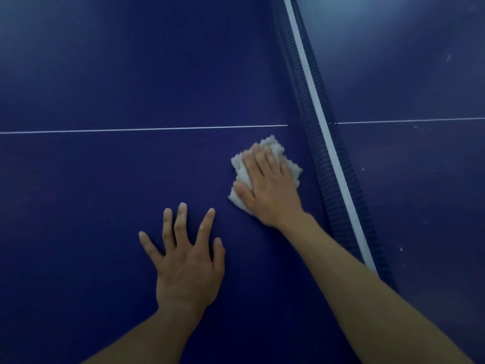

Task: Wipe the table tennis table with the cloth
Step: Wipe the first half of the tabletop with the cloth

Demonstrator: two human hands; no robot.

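We see right hand (267, 190) flat on white cloth (273, 144), fingers (258, 158) straight, close together, pressing cloth onto blue bench (105, 74); nothing gripped. Cloth crumpled, just beside net (313, 101), just below white centre line (131, 129). We see left hand (186, 264) palm-down on bare bench, fingers spread wide, holding nothing, near cloth but apart. We note pale specks (401, 249) beyond net.

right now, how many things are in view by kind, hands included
hands: 2 (left hand, right hand)
cloth: 1
net: 1
table: 1
total: 5
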